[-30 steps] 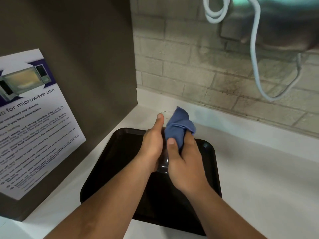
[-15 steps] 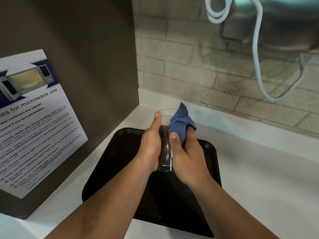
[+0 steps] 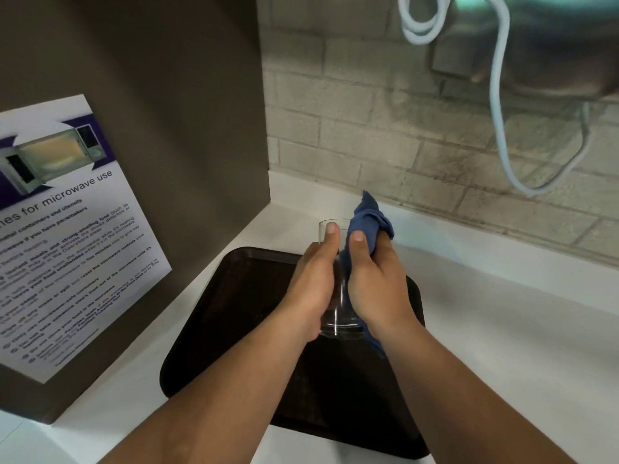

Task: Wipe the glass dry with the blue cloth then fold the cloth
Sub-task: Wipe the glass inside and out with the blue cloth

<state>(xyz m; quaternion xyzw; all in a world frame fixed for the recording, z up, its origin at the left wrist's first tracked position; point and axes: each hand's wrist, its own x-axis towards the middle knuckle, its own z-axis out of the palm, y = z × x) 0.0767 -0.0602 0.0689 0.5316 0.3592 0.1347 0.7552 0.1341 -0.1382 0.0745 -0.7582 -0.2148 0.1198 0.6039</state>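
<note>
A clear drinking glass (image 3: 340, 321) is held upright above the black tray (image 3: 234, 316). My left hand (image 3: 313, 286) grips its left side, thumb up near the rim. My right hand (image 3: 376, 283) presses a bunched blue cloth (image 3: 368, 219) against the glass's right side; the cloth sticks up past my fingers and a tail hangs below my wrist. Most of the glass wall is hidden between my hands; its base and part of the rim show.
A dark cabinet side panel (image 3: 187, 112) with a microwave-use poster (image 3: 63, 236) stands at the left. White countertop (image 3: 502, 329) runs to a brick backsplash (image 3: 385, 145). A white cable (image 3: 499, 112) hangs at the upper right.
My right hand has slid up the glass with the cloth, its thumb now level with my left thumb near the rim. The glass base shows more clearly below my hands.
</note>
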